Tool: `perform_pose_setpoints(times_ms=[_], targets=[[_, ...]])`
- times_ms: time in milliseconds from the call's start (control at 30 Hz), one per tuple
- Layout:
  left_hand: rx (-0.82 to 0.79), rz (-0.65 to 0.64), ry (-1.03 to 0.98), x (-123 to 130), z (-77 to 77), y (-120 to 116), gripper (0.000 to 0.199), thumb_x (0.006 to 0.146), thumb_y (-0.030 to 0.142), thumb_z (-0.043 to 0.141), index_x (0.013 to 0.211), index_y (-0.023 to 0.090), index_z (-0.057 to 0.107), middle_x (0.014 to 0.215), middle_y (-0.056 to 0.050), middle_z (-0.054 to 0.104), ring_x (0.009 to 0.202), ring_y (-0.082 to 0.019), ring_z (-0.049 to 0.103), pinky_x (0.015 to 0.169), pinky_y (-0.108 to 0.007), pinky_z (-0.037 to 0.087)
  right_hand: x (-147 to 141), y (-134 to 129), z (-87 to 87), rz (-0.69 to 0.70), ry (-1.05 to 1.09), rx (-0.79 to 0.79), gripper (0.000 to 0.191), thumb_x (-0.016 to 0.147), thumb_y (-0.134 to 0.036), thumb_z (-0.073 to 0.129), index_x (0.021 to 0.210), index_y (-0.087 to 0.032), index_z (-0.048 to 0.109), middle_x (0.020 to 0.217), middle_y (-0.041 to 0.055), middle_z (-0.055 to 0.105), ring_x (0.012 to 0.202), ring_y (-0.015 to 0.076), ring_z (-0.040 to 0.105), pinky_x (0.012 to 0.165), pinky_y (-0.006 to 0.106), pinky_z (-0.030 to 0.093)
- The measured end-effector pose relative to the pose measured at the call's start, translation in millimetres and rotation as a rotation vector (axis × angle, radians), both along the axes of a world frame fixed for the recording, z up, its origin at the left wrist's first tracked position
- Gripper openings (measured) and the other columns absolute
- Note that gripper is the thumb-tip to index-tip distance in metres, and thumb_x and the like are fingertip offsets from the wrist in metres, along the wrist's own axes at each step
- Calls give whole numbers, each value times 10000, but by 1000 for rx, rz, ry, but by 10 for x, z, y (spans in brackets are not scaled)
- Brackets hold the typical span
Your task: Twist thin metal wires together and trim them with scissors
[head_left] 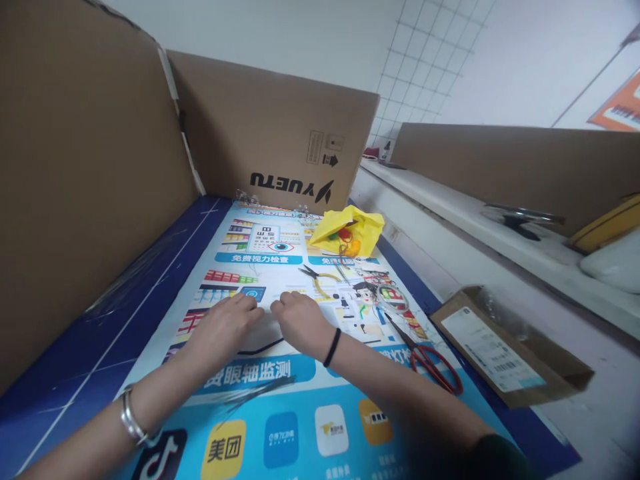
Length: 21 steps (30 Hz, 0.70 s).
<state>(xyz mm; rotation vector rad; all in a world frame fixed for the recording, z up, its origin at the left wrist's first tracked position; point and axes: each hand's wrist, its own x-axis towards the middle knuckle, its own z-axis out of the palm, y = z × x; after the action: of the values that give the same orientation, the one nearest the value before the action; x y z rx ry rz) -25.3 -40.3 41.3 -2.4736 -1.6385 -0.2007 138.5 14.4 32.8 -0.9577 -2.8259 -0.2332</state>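
Observation:
My left hand and my right hand are close together over the printed poster sheet, fingertips nearly meeting. The fingers of both are closed in a pinch. Whatever they hold is too small or hidden to make out. Just beyond my right hand lie pliers with yellow handles. Scissors with red handles rest to the right of my right forearm. Nearer to me, a bundle of thin dark wires or strands lies between my forearms.
A crumpled yellow bag with small colourful items sits at the back right. A coil of thin pale wire lies nearer. An opened cardboard box stands at the right edge. Tall cardboard panels wall the left and back.

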Motion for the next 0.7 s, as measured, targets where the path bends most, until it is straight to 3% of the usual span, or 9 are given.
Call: perform_pose_setpoints(times_ms=[133, 267, 433, 700], targets=[[103, 96, 23, -11, -46, 336, 208, 789, 81, 433, 773, 173, 618, 799, -83, 584, 825, -246, 514, 733, -375, 363, -172, 279, -6, -66, 13, 80, 140, 849, -123, 427, 886, -145, 560, 872, 87, 552, 849, 224, 475, 635, 311, 401], [102, 179, -46, -12, -214, 552, 229, 797, 83, 404, 743, 172, 608, 791, -85, 585, 792, -229, 524, 721, -356, 372, -255, 452, -109, -78, 17, 114, 144, 867, -135, 416, 897, -133, 557, 893, 104, 537, 881, 231, 455, 666, 331, 410], [71, 133, -84, -63, -377, 580, 204, 809, 111, 419, 772, 172, 610, 777, -84, 578, 823, -236, 515, 753, -358, 379, -270, 496, -285, 2, 32, 128, 142, 862, -116, 422, 850, -118, 563, 881, 101, 521, 867, 233, 444, 693, 344, 413], [-7, 152, -119, -53, -347, 528, 161, 818, 103, 432, 776, 163, 576, 848, -68, 548, 859, -193, 498, 751, -301, 409, -316, 436, -362, 8, 56, 72, 136, 867, -111, 414, 895, -124, 546, 883, 91, 513, 831, 221, 450, 634, 323, 435]])
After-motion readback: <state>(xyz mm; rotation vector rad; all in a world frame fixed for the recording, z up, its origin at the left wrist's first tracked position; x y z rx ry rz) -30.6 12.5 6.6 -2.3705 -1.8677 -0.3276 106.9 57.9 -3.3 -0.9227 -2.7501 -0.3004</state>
